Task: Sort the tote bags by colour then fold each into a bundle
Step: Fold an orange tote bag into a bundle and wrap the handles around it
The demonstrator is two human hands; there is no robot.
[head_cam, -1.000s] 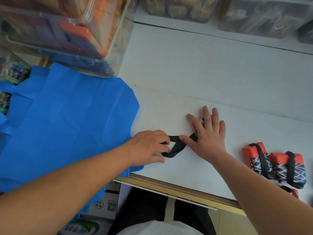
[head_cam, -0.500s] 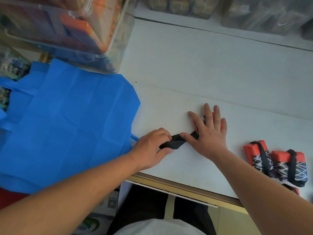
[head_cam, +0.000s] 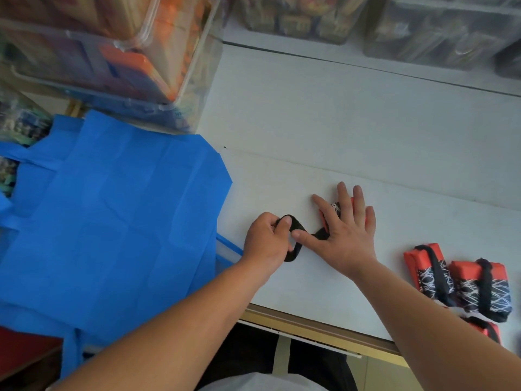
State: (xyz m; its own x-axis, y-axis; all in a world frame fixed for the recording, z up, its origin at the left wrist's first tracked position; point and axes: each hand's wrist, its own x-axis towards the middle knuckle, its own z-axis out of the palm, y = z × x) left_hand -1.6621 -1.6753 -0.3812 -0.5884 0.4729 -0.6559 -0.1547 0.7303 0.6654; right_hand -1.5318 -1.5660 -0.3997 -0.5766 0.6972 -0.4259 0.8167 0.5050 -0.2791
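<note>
Left hand [head_cam: 266, 242] pinched the black strap loop [head_cam: 298, 225]; right hand [head_cam: 348, 232], its grip flat open, pressed the folded red tote [head_cam: 335, 206].

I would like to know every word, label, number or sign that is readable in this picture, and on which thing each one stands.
No text can be read.
Blue mark on the clear storage bin: too blurred.
Print on the packs at the back: too blurred.
Folded bundles: white line pattern only, no letters.
</note>
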